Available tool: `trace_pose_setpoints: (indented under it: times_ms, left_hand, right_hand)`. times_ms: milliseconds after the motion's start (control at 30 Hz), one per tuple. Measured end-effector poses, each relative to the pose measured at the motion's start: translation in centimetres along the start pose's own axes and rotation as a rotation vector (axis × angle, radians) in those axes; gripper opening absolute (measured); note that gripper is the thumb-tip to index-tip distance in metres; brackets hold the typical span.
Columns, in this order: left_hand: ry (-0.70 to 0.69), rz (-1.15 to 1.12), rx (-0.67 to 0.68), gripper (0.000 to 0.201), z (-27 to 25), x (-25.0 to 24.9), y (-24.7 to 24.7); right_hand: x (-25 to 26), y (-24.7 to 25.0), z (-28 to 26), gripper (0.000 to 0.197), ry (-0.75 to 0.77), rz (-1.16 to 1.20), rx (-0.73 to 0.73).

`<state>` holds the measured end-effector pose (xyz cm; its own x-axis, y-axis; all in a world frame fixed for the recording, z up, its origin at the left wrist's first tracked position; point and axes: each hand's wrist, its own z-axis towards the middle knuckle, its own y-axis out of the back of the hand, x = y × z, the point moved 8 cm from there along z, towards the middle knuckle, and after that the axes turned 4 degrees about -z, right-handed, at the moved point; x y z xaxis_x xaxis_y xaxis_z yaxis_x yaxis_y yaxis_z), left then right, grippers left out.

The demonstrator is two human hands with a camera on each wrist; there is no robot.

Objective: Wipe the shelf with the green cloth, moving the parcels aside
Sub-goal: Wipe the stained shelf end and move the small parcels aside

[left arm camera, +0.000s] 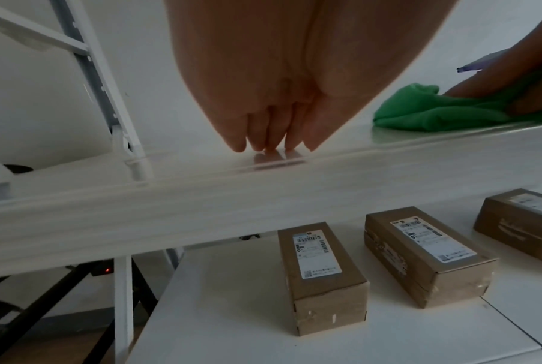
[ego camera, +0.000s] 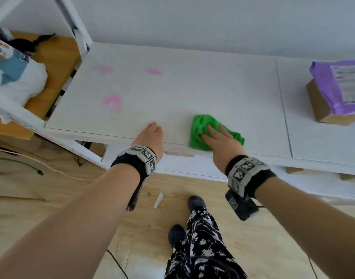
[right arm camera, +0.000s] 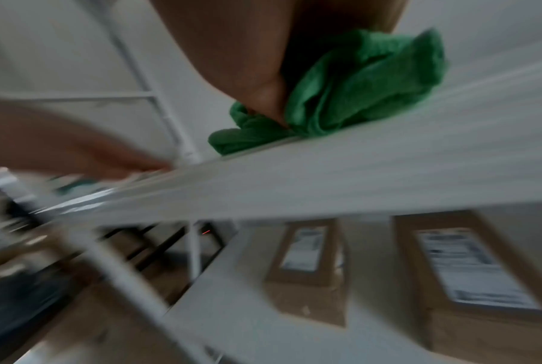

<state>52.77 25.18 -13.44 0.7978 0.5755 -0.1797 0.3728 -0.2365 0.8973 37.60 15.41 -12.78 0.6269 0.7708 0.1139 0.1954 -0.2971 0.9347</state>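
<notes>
The green cloth (ego camera: pixel 204 130) lies bunched near the front edge of the white shelf (ego camera: pixel 192 93). My right hand (ego camera: pixel 216 137) presses flat on the cloth with straight fingers; the right wrist view is blurred and shows the cloth (right arm camera: pixel 356 86) under the palm. My left hand (ego camera: pixel 151 133) rests on the shelf edge to the cloth's left, fingertips (left arm camera: pixel 272 145) touching the board and holding nothing. Three pink smudges (ego camera: pixel 113 102) mark the shelf's left half. A purple parcel (ego camera: pixel 341 87) lies on a brown box (ego camera: pixel 321 107) at the right end.
A white bag (ego camera: pixel 13 77) sits on the wooden surface left of the shelf, behind a white upright (ego camera: pixel 80 23). On the lower shelf (left arm camera: pixel 232 307) stand three brown labelled boxes (left arm camera: pixel 319 273). Cables (ego camera: pixel 35 168) trail on the wooden floor.
</notes>
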Motion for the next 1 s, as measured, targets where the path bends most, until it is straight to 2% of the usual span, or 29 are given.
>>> trace_pose_setpoints:
  times_ms: [67, 133, 200, 300, 367, 433, 567, 667, 767, 900, 1000]
  left_hand:
    - [0.014, 0.007, -0.009, 0.053, 0.0, -0.4, 0.1]
    - [0.030, 0.022, -0.006, 0.048, 0.0, -0.7, 0.2]
    - [0.070, 0.023, -0.008, 0.047, 0.0, -0.8, 0.4]
    - [0.074, 0.008, -0.031, 0.051, 0.0, -1.2, 0.4]
    - [0.056, -0.005, -0.039, 0.050, 0.1, -1.8, 0.3]
    - [0.035, -0.003, -0.032, 0.049, 0.1, -2.5, 0.2]
    - [0.003, -0.029, -0.004, 0.035, 1.1, -4.0, 0.8]
    - [-0.001, -0.043, 0.021, 0.028, 2.9, -4.9, 1.6]
    - [0.000, -0.016, 0.059, 0.038, 5.1, -6.2, 2.3]
    - [-0.007, 0.048, 0.102, 0.074, 8.0, -7.5, 2.5]
    - [-0.040, 0.111, 0.126, 0.081, 8.8, -7.6, 2.6]
  right_hand:
    - [3.1, -1.1, -1.9, 0.072, 0.138, 0.002, -0.013]
    - [1.9, -1.8, -3.6, 0.071, 0.173, -0.012, -0.003]
    - [-2.2, -1.8, -4.9, 0.071, 0.098, -0.016, -0.010]
    - [-8.4, -0.8, -5.7, 0.071, -0.114, 0.016, -0.036]
    - [-9.1, 0.1, -4.5, 0.070, -0.208, 0.050, -0.030]
    - [-7.2, 0.6, -2.3, 0.070, -0.225, 0.065, -0.004]
    - [-0.2, 0.1, 0.7, 0.074, -0.003, 0.068, 0.073]
    - [-1.3, 0.1, 1.7, 0.071, 0.079, 0.092, 0.116]
    - [-6.4, 1.9, 3.6, 0.065, -0.002, 0.061, 0.114]
    - [-12.4, 5.6, 6.5, 0.058, -0.138, 0.007, 0.086]
    - [-15.4, 7.5, 9.8, 0.054, -0.246, -0.007, 0.060]
